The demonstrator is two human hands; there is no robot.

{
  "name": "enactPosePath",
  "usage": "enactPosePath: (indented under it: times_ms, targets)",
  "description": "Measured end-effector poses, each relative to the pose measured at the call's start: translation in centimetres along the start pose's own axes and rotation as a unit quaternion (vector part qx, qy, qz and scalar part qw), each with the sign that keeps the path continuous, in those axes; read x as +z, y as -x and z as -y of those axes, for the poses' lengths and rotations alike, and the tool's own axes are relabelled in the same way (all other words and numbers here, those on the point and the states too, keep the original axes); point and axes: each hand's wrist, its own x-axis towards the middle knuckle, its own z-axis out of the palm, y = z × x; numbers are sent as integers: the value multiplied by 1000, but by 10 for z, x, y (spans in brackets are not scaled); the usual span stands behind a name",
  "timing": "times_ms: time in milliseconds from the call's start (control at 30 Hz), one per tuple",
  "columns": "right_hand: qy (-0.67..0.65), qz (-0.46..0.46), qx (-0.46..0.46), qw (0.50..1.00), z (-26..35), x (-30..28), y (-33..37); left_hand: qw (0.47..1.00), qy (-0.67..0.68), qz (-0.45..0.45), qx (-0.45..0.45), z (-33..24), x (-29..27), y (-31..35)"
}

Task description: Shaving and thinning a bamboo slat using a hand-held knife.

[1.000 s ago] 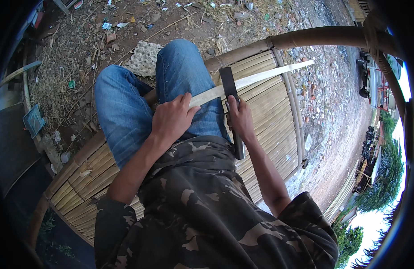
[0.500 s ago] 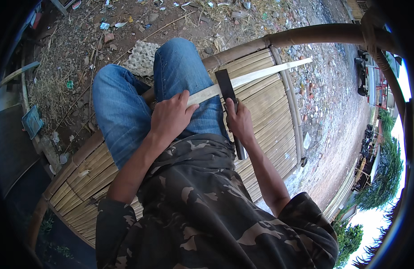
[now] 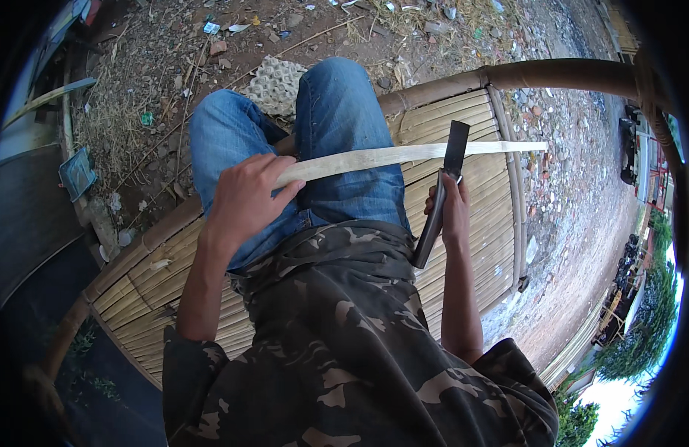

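My left hand [image 3: 247,195] is closed round the near end of a long, pale, flat bamboo strip [image 3: 359,159], above my jeans-covered lap. The strip runs to the right across my thigh and past the bench edge, tapering toward its far end. My right hand [image 3: 454,208] grips a knife [image 3: 456,145] with a broad, dark, square-ended blade and a long dark handle angled down toward my waist. The blade crosses over the strip, well away from my left hand. Whether its edge bites into the strip, I cannot tell.
I sit on a slatted bamboo bench [image 3: 475,201] with a thick bamboo rail [image 3: 560,74] along its far side. A grey egg tray [image 3: 276,83] lies on the littered dirt beyond my knees. At left lies a blue-green plastic container [image 3: 77,175]. Parked vehicles [image 3: 642,160] stand far right.
My right hand has moved the knife rightward along the strip, widening the gap between my hands. My left hand, still on the strip's end, has shifted left. The view has turned slightly.
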Motion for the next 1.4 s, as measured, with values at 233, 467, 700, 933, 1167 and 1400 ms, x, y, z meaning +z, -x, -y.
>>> enactPosePath:
  times_ms: [233, 467, 700, 933, 1167, 1400]
  targets:
    - [88, 47, -34, 994, -3, 7, -17, 986, 37, -26, -160, 16, -35, 23]
    - [148, 52, -83, 984, -5, 14, -18, 977, 168, -93, 89, -69, 22, 14]
    - [211, 35, -79, 974, -10, 5, -13, 977, 166, 33, 126, -99, 68, -17]
    - [175, 39, -65, 982, -17, 2, -11, 986, -64, -12, 152, -90, 115, -90]
    - [125, 10, -37, 991, -25, -24, -8, 982, -6, 28, 185, -62, 93, -87]
    - [-52, -103, -68, 991, -26, -54, -22, 996, 21, -72, -41, 0, 8, -36]
